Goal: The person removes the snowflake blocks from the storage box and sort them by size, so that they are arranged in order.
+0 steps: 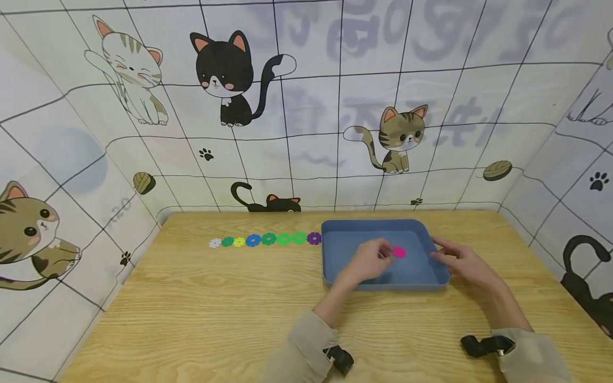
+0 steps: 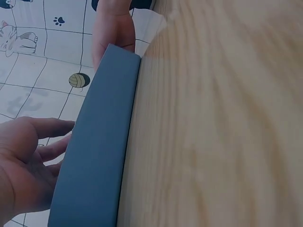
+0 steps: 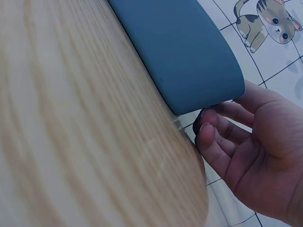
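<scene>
A blue tray (image 1: 386,288) stands on the wooden table. Inside it lies a pink disc (image 1: 398,252). My left hand (image 1: 370,259) reaches over the tray's near wall, its loosely bent fingertips just left of the disc. In the left wrist view that hand (image 2: 23,165) shows behind the tray's wall (image 2: 94,146), fingertips partly hidden. At the tray's right end my right hand (image 1: 471,266) grips the wall, thumb over the rim. The right wrist view shows its fingers (image 3: 220,135) curled at the outside corner.
Left of the tray runs a row of several notched discs, from a white disc (image 1: 215,243) past a blue disc (image 1: 253,240) to a purple disc (image 1: 314,238) by the tray's wall. Behind the wooden table (image 1: 215,308) hangs a cat-patterned sheet (image 1: 311,159), also at both sides.
</scene>
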{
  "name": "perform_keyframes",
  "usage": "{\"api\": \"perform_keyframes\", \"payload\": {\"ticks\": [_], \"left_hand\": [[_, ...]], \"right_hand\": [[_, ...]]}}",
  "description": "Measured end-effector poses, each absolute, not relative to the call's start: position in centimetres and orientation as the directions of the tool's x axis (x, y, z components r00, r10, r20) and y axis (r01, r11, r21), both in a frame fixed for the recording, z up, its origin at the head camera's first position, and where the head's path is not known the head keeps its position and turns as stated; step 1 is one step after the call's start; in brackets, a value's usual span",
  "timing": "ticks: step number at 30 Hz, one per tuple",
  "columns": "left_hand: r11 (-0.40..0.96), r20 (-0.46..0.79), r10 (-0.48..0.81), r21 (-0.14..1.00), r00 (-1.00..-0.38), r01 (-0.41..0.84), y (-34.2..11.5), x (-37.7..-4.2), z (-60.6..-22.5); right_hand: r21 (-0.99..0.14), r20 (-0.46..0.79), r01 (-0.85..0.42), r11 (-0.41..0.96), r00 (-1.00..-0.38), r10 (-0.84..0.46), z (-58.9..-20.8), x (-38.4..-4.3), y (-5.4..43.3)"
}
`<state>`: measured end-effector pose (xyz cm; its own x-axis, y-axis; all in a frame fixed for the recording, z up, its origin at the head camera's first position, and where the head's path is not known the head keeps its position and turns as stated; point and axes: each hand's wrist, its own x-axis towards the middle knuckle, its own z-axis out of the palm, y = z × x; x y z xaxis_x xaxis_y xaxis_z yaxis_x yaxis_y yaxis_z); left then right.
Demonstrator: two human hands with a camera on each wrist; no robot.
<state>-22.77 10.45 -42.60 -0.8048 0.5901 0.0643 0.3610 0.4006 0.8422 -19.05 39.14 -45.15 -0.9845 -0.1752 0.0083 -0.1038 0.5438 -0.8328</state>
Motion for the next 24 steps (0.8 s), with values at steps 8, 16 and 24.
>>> {"api": "perform_keyframes", "payload": {"ticks": [8, 16, 24], "left_hand": [[0.395, 0.061, 0.541, 0.862, -0.839, 0.318, 12.5, -22.6, -43.3], [0.412, 0.051, 0.53, 0.857, -0.846, 0.31, 13.9, -23.4, -44.4], [0.555, 0.032, 0.507, 0.752, -0.861, 0.355, 14.9, -23.9, -45.3]], "right_hand": [[-0.836, 0.006, -0.097, 0.54, -0.986, -0.169, -45.3, -19.1, 39.3], [-0.838, -0.005, -0.08, 0.54, -0.988, -0.154, -45.1, -19.0, 39.2], [-0.84, 0.006, -0.091, 0.534, -0.987, -0.158, -45.1, -18.9, 39.2]]}}
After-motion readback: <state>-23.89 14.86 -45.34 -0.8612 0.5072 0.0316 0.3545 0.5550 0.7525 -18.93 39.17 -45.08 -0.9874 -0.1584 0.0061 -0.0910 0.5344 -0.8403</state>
